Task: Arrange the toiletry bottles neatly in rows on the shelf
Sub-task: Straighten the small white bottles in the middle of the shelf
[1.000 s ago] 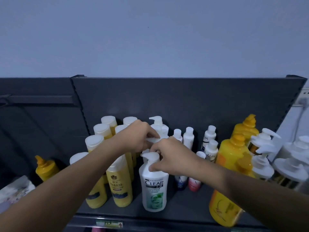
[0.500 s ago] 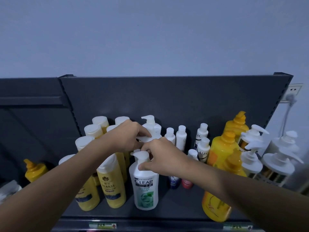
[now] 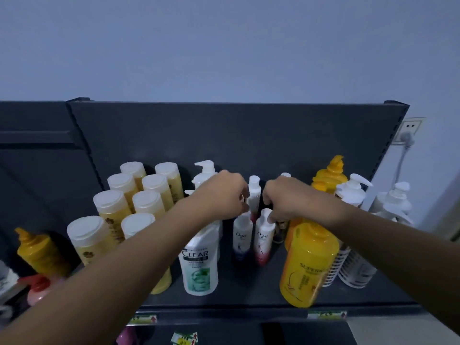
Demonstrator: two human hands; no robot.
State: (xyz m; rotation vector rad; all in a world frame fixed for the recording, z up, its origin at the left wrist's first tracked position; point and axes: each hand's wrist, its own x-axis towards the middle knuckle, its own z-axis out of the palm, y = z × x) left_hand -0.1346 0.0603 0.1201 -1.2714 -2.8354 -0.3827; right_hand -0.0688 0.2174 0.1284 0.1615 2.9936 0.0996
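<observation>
The right hand (image 3: 286, 200) pinches the cap of the right Dove bottle (image 3: 262, 241), which stands mid-shelf (image 3: 249, 290) just beside the left Dove bottle (image 3: 240, 239). The left hand (image 3: 221, 195) is curled directly above the left Dove bottle; whether it grips anything cannot be determined. The CLEAR bottle (image 3: 199, 267) stands nearer, to the left.

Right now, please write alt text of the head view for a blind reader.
The left hand and right hand reach among small Dove bottles on a dark shelf. Yellow bottles stand in rows at left; pump bottles at right.
</observation>
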